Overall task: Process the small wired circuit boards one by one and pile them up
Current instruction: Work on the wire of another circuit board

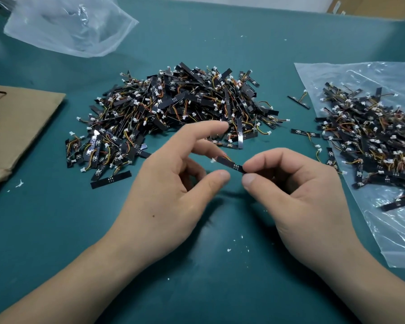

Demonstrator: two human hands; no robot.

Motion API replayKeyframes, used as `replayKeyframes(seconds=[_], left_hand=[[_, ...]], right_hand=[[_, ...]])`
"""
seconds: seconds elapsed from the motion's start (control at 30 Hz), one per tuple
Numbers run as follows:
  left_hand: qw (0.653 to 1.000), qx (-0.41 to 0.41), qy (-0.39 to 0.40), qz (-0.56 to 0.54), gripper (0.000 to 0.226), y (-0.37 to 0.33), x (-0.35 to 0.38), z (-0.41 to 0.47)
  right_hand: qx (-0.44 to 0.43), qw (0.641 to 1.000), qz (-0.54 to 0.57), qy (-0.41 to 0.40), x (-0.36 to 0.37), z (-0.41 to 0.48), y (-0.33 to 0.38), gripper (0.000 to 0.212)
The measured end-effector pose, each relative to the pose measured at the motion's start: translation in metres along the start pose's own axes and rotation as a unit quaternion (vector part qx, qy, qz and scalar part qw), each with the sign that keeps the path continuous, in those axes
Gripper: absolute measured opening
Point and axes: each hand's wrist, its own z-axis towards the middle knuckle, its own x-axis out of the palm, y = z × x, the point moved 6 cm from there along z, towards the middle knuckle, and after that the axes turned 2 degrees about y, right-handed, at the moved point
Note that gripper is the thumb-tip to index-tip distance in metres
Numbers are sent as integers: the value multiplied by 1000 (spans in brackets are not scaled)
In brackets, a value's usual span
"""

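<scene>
slim black wired circuit board (230, 165) aloft, tilted; big tangled heap (180, 108) behind, smaller heap (369, 141) at right

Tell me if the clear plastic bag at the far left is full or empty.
Empty, as far as shows: the clear plastic bag lies crumpled and see-through, with nothing visible inside.

- Left hand (171, 183) enters from 7 o'clock, fingers loosely spread, index pointing to 1 o'clock, thumb to 3 o'clock.
- Right hand (297, 195) enters from 5 o'clock, thumb and index pinching one end of a small circuit board (229, 164).
</scene>
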Motion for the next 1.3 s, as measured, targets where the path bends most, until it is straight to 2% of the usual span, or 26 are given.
replayKeyframes(seconds=[0.13, 0.27, 0.5, 0.63, 1.3], left_hand=[[999, 7, -1, 47, 14, -2, 1, 0], [1000, -16, -7, 5, 9, -2, 0, 0], [999, -33, 14, -24, 10, 0, 2, -1], [995, -47, 16, -83, 16, 0, 3, 0], [997, -24, 34, -68, 16, -7, 4, 2]], right_hand=[[-14, 999, -28, 8, 2, 0, 4, 11], [-19, 998, -57, 33, 5, 0, 6, 12], [-64, 974, -180, 121, 20, -1, 11, 30], [-77, 983, -127, 112, 17, -2, 16, 25], [-78, 980, -122, 133, 20, -2, 19, 26]])
